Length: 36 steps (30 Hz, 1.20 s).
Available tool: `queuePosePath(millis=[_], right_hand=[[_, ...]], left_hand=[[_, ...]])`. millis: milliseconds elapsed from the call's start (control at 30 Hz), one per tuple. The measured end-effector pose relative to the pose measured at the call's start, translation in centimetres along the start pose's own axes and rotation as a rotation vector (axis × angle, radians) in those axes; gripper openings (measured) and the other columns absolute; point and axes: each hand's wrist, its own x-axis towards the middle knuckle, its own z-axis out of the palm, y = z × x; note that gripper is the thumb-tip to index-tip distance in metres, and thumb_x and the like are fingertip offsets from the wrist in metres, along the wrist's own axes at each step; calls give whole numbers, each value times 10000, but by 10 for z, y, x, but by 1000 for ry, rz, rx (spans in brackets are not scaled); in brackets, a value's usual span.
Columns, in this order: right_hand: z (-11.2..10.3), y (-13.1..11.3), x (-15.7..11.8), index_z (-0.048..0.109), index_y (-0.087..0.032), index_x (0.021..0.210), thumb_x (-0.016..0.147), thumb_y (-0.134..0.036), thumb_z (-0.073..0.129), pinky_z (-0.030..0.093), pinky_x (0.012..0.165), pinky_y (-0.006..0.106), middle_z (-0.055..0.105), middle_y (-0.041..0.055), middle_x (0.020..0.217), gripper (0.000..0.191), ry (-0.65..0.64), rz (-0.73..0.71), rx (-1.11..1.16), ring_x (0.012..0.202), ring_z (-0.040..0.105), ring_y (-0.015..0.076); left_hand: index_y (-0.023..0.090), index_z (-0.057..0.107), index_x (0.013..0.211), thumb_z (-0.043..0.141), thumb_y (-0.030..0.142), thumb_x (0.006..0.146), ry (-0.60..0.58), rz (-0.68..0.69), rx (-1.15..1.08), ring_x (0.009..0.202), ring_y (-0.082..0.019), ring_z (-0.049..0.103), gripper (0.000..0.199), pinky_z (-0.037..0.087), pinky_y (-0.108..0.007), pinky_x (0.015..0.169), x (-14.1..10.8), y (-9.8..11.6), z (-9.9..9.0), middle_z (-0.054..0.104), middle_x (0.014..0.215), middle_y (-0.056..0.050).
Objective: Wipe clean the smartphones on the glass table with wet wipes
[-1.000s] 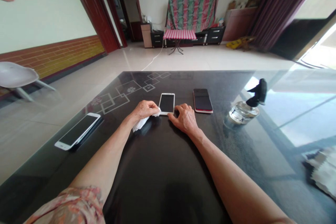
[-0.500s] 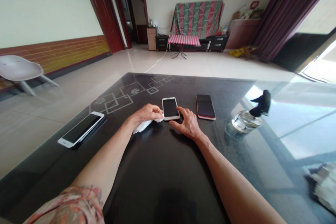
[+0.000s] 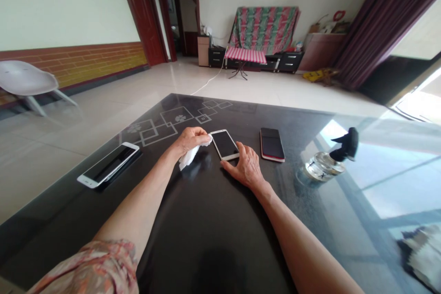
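A white phone (image 3: 225,144) with a dark screen lies at the middle of the glossy black table (image 3: 193,239), tilted a little to the left. My left hand (image 3: 191,141) pinches a white tissue (image 3: 189,157), its fingertips at the phone's upper left corner. On the phone's right side, my right hand (image 3: 245,163) touches the edge, thumb at the lower end and fingers apart. Further right lies a dark phone (image 3: 272,144) with a red edge. Another white phone (image 3: 108,165) rests at the left, on top of something flat and dark.
A clear spray bottle (image 3: 324,165) with a black nozzle stands at the right. A crumpled whitish cloth (image 3: 427,252) lies at the right edge. Beyond the table are a white chair (image 3: 27,78) and a small striped table (image 3: 245,55).
The middle phone has turned slightly, its top swinging left. My left hand and the tissue have moved up along its left edge to the corner. The view has shifted slightly.
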Motion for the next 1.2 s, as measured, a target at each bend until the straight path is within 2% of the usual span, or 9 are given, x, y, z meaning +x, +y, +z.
queuePosePath(millis=[67, 167, 500, 600, 767, 833, 933, 1000, 1200], right_hand=[[0, -5, -1, 415, -131, 1365, 749, -569, 656, 365, 991, 484, 568, 174, 1242, 794, -13, 26, -12, 1156, 505, 339], [1, -12, -1, 414, -157, 1360, 737, -576, 661, 350, 983, 507, 566, 165, 1243, 790, -28, 64, -51, 1167, 492, 348], [6, -22, 11, 450, -156, 1332, 758, -467, 610, 351, 968, 547, 565, 181, 1245, 672, -56, 148, -99, 1188, 481, 365], [-2, -11, 14, 478, -159, 1316, 733, -412, 609, 377, 974, 541, 567, 179, 1257, 649, -123, 87, -70, 1180, 504, 358], [-21, 25, 21, 460, -142, 1349, 660, -272, 606, 382, 1053, 472, 539, 155, 1342, 716, -355, -186, 67, 1251, 484, 306], [-26, 35, 25, 430, -133, 1381, 621, -188, 575, 358, 1086, 468, 472, 162, 1420, 775, -418, -252, 85, 1316, 425, 294], [-28, 36, 28, 380, -168, 1428, 585, -137, 549, 326, 1091, 553, 341, 148, 1524, 861, -476, -232, 43, 1404, 287, 329], [-27, 31, 29, 350, -207, 1451, 592, -141, 547, 319, 1067, 615, 310, 123, 1547, 883, -524, -190, 17, 1423, 231, 359], [-22, 24, 39, 348, -229, 1458, 598, -124, 533, 317, 1066, 612, 383, 114, 1507, 886, -562, -235, -23, 1411, 257, 355]], left_hand=[[154, 659, 680, 730, 356, 616, 104, 35, 83, 581, -118, 567, 224, 429, -235, 594, 4, -7, 1, 660, 632, -10], [164, 672, 666, 713, 370, 620, 174, 74, 200, 573, -116, 546, 216, 403, -227, 573, 7, -15, 3, 648, 618, 1], [172, 674, 648, 714, 371, 607, 238, 104, 168, 566, -116, 526, 207, 370, -222, 553, 10, -28, -2, 636, 598, 16], [173, 671, 658, 705, 395, 620, 260, 95, 142, 571, -117, 529, 228, 369, -223, 550, 12, -32, -6, 640, 608, 12], [168, 669, 665, 704, 407, 620, 281, 63, 100, 548, -113, 519, 246, 351, -225, 533, 14, -38, -9, 629, 591, 11], [166, 668, 659, 706, 403, 614, 287, 58, 88, 551, -114, 524, 245, 355, -228, 540, 14, -38, -9, 632, 592, 7], [163, 664, 654, 708, 399, 609, 295, 51, 74, 551, -116, 523, 245, 359, -231, 545, 13, -39, -10, 634, 592, 2], [160, 660, 655, 707, 400, 609, 292, 45, 66, 551, -115, 520, 248, 363, -233, 549, 13, -39, -10, 633, 593, 0], [160, 668, 655, 718, 402, 601, 268, 42, 57, 560, -109, 519, 253, 365, -232, 557, 13, -40, -10, 628, 599, 6]])
